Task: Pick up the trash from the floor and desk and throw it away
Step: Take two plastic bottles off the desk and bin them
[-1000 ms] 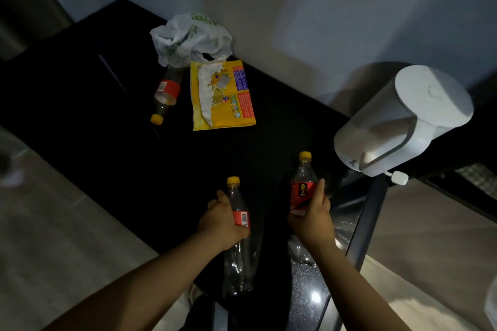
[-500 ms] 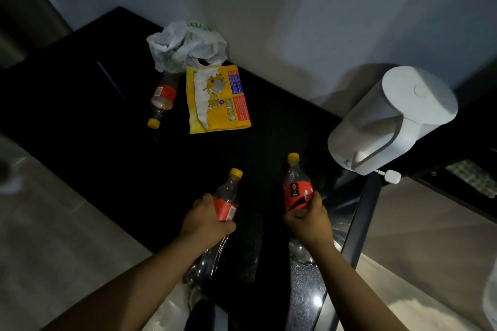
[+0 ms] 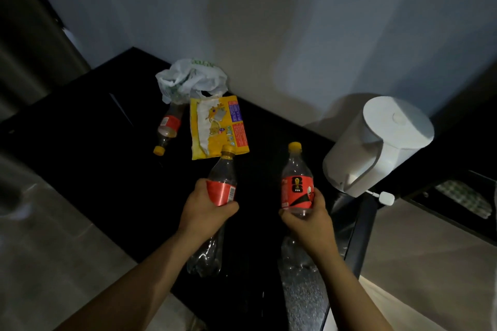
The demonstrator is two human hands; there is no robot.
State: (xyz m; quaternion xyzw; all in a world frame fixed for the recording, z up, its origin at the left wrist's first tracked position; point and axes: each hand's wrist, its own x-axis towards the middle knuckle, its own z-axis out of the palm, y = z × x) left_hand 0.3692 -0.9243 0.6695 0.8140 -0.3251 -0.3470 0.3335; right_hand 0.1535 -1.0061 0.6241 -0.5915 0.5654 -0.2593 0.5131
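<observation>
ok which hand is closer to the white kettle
Right. The right hand grips the FIFA-label bottle just beside the white kettle; the left hand, gripping the tilted bottle, is farther off.

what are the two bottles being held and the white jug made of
Left bottle and right bottle: likely thin clear plastic, see-through walls, glossy red labels, yellow caps. Jug: probably matte white plastic, smooth with soft, dull highlights.
</observation>
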